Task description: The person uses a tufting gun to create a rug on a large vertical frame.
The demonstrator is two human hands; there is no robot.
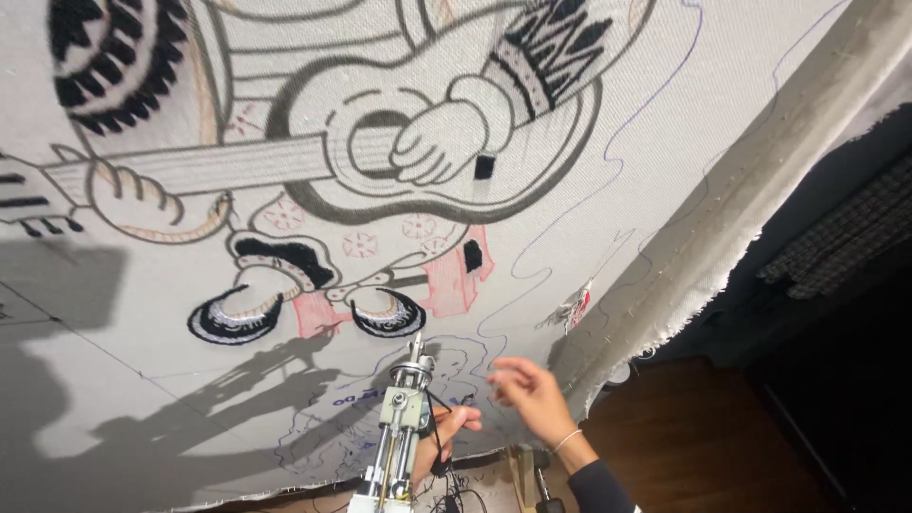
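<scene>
The fingers of the right hand are loosely spread and slightly curled, holding nothing, their tips just off the stretched pale cloth; a thin bracelet circles the wrist above a dark sleeve. The left hand is wrapped around the grip of a tufting gun, fingers closed on it, with much of the hand hidden behind the tool. The gun stands nearly upright near the lower edge of the cloth, its needle tip pointing at the fabric below the tufted shoes of a cartoon figure. Higher up the cloth carries the figure's guitar, in grey and black yarn. Blue marker lines run around the gun's tip. To the right, the wooden frame edge slants down, with dark floor beyond
</scene>
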